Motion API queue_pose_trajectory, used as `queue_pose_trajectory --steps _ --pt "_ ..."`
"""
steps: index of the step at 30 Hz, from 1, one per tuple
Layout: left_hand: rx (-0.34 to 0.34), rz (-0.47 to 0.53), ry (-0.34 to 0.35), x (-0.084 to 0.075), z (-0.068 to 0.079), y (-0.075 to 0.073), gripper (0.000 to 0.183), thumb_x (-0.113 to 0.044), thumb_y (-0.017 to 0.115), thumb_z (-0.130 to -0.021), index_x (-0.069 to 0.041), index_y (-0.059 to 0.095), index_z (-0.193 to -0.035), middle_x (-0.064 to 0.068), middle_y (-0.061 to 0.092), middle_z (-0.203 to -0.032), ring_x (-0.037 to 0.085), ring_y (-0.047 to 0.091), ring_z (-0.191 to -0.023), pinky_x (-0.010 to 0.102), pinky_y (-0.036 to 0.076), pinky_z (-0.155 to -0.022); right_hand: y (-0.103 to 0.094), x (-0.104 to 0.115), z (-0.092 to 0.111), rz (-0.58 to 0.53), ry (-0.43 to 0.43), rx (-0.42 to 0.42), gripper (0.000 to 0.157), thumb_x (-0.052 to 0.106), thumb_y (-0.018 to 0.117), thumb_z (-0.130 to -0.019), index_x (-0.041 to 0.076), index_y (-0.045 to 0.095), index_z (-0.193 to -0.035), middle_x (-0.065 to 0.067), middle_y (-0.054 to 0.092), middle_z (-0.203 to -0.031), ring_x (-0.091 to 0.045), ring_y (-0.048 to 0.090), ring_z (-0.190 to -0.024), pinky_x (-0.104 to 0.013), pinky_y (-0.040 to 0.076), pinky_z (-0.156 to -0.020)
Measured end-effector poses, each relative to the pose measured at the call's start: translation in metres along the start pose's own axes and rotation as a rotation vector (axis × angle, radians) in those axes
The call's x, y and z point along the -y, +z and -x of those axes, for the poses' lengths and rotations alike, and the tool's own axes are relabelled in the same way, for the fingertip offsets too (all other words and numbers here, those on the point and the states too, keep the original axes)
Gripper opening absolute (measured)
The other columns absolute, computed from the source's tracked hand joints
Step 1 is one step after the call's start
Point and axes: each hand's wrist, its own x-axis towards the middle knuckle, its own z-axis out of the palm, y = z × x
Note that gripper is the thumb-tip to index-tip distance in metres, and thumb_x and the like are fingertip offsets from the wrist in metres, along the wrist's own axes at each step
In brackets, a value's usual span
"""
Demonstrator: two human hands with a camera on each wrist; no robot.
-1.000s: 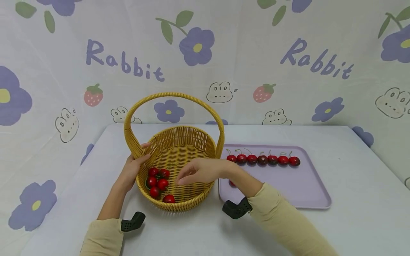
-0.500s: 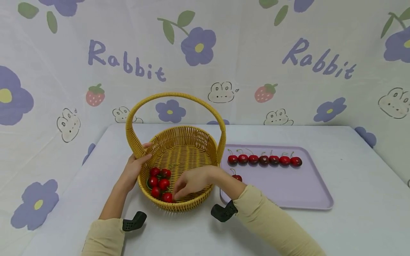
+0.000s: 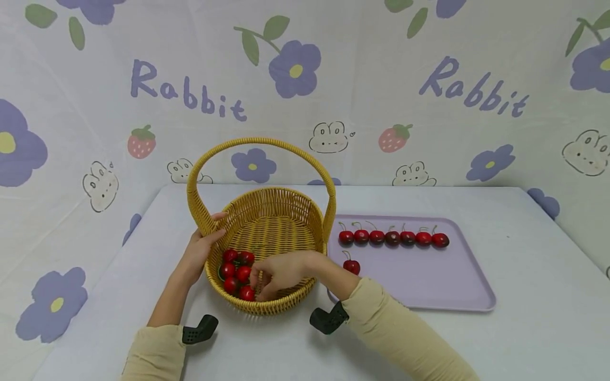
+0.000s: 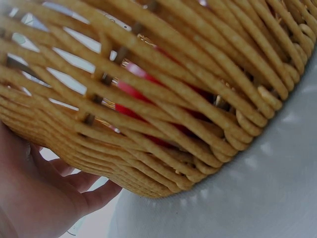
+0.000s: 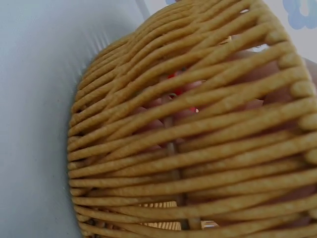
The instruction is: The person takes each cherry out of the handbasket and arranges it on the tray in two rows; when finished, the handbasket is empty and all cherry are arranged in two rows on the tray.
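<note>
A yellow wicker basket (image 3: 281, 203) with a tall arched handle stands left of centre in the head view. My left hand (image 3: 197, 254) grips its left side where the handle meets the rim; in the left wrist view that hand (image 4: 49, 193) lies against the weave. Several red cherries (image 3: 231, 286) are bunched in the basket's left front. My right hand (image 3: 286, 272) is inside the basket just right of them, thumb and fingers parted with weave showing between. One fingertip is close to a cherry (image 3: 244, 274); contact is unclear. The right wrist view mostly has the basket's wall (image 5: 198, 148) hiding the fingers.
A lilac tray (image 3: 419, 288) lies right of the basket on the white table (image 3: 534, 264). A row of several cherries (image 3: 392, 238) runs along its back, stems up. A single cherry (image 3: 351, 266) sits at its left, near my right forearm. A patterned cloth hangs behind.
My right hand came down into the basket to the front cherry, then its thumb and fingers spread apart beside the bunch. That cherry shifted slightly left. My left hand keeps its hold.
</note>
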Motion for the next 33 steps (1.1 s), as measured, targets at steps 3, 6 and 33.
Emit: queue_pose_trajectory --steps 3,6,33 --pt "0.004 0.003 0.001 0.000 0.000 0.000 0.045 -0.012 0.041 -0.101 -0.006 0.033 -0.145 0.019 0.034 -0.143 0.032 0.034 -0.128 0.045 0.022 -0.105 0.001 0.000 -0.002 -0.053 0.026 -0.024 0.033 0.016 0.067 -0.090 0.010 0.051 -0.118 0.001 0.064 -0.091 -0.010 0.056 -0.082 -0.024 0.046 -0.074" --pt "0.007 0.002 0.003 0.000 0.000 0.000 0.045 -0.012 0.041 -0.101 -0.006 0.032 -0.145 0.019 0.035 -0.143 0.032 0.034 -0.128 0.045 0.022 -0.105 0.001 -0.001 -0.004 -0.035 0.019 -0.030 0.036 0.017 0.067 -0.090 0.010 0.052 -0.122 0.001 0.063 -0.092 -0.010 0.056 -0.084 -0.023 0.046 -0.074" --pt "0.007 -0.002 0.002 -0.006 0.005 0.001 0.045 -0.013 0.041 -0.102 -0.005 0.031 -0.145 0.018 0.033 -0.145 0.030 0.033 -0.128 0.044 0.021 -0.106 0.001 0.005 -0.009 0.053 -0.045 -0.047 0.035 0.021 0.067 -0.090 0.014 0.061 -0.123 0.004 0.058 -0.095 -0.009 0.052 -0.088 -0.022 0.044 -0.074"
